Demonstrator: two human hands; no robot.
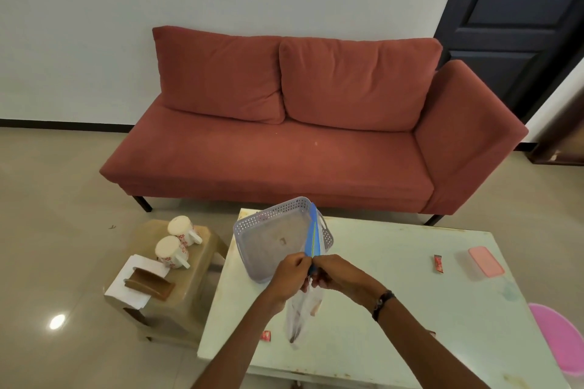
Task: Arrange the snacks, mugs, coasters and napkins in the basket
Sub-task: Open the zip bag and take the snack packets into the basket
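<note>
Head view: both hands, left hand (289, 275) and right hand (331, 271), pinch a zip bag (303, 309) at the basket's (268, 230) 6 o'clock edge, seemingly sealing snacks before loading.

Both hands (311, 275) on snack bag (305, 309)

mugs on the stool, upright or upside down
Upside down. Both mugs stand on the stool showing flat closed white bases on top, no open rims, handles pointing right.
</note>
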